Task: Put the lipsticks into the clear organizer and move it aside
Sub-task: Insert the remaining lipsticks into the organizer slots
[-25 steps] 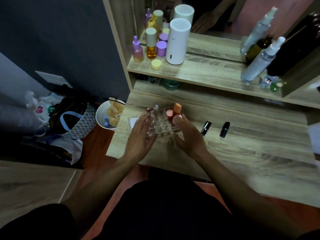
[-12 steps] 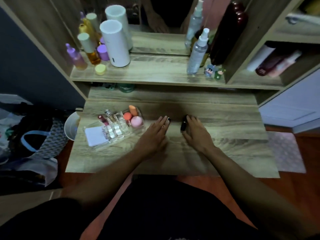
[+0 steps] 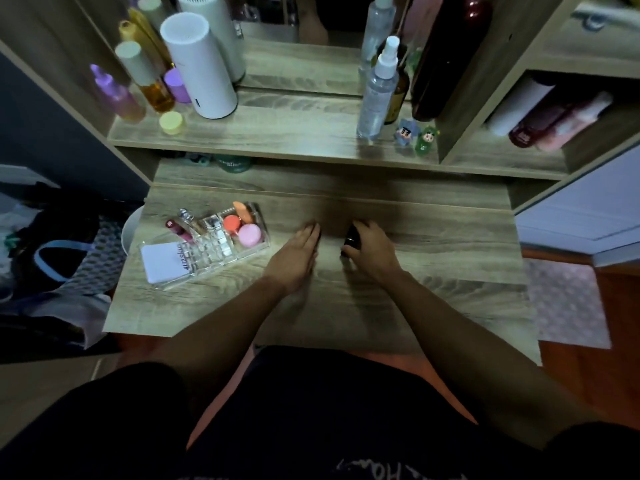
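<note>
Both hands are down on the bench in front of me. Right hand (image 3: 369, 251) is curled over a black lipstick (image 3: 350, 240), fingers closing round it, though whether it is lifted clear of the wood I cannot tell. Left hand (image 3: 297, 258) lies flat with fingers together and nearly straight; a dark sliver shows at its fingertips, probably the second lipstick, but I cannot tell if I have hold of it. Well off to the left of my left hand sits the clear organizer (image 3: 207, 249), its small square cells looking mostly free in the middle. To do this well, I judge I should pinch each tube near its middle, turn it upright before it reaches the cells, and lower it straight so it does not snag a divider.
</note>
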